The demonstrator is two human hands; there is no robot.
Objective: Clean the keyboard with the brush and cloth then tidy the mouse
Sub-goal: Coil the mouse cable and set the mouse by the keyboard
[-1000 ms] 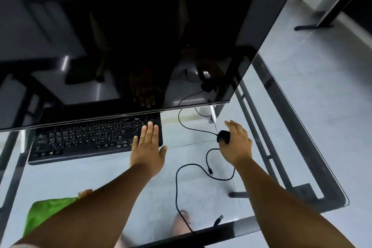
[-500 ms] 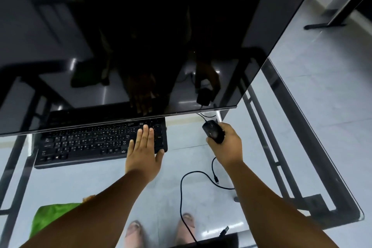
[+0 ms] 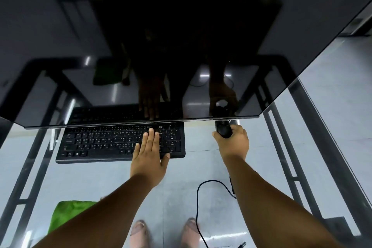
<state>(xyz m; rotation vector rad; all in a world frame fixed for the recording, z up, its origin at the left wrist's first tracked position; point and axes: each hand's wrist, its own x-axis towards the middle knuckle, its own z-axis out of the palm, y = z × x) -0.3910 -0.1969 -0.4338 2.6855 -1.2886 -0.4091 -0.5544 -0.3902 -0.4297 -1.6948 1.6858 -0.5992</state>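
A black keyboard (image 3: 100,143) lies on the glass desk under the monitor's lower edge. My left hand (image 3: 149,155) rests flat on its right part with straight fingers. My right hand (image 3: 233,143) grips a black mouse (image 3: 222,130) just right of the keyboard, near the monitor's bottom edge. The mouse cable (image 3: 201,197) loops down over the glass towards the near edge, its plug end (image 3: 242,244) lying loose. A green cloth (image 3: 64,215) sits at the near left, partly hidden by my left forearm. No brush is in view.
A large dark monitor (image 3: 181,36) overhangs the far part of the desk and hides what is behind it. The glass desk top (image 3: 90,183) rests on a dark metal frame (image 3: 314,147). My feet show through the glass below.
My right hand has carried the mouse away from me, up to the monitor's lower edge, with the cable trailing behind. My left hand stays on the keyboard's right part.
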